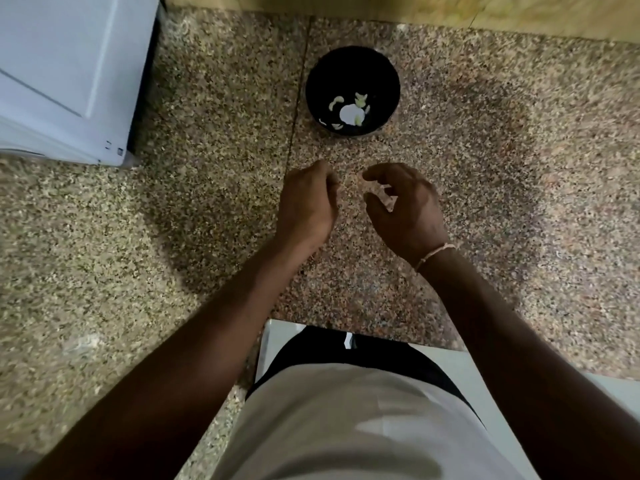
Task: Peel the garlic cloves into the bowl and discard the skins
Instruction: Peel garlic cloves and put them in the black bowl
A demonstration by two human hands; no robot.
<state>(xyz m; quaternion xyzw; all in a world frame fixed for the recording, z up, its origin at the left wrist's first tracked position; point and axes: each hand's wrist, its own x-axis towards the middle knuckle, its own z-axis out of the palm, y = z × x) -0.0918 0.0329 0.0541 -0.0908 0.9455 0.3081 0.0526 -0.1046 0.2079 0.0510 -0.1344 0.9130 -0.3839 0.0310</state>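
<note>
A black bowl point(352, 90) stands on the speckled granite counter point(214, 202), straight ahead of me. Inside it lie several pale peeled garlic cloves point(351, 113). My left hand point(308, 202) hovers over the counter just in front of the bowl, its fingers curled under so that I cannot see whether they hold anything. My right hand point(405, 206) is beside it, fingers loosely curved, thumb and forefinger apart, with nothing visible between them. A thin bracelet circles my right wrist. No loose skins show on the counter.
A white appliance point(69, 74) stands at the back left of the counter. A wooden wall strip point(381, 8) runs along the back. The counter's front edge point(346, 327) lies close to my body, with a pale floor below.
</note>
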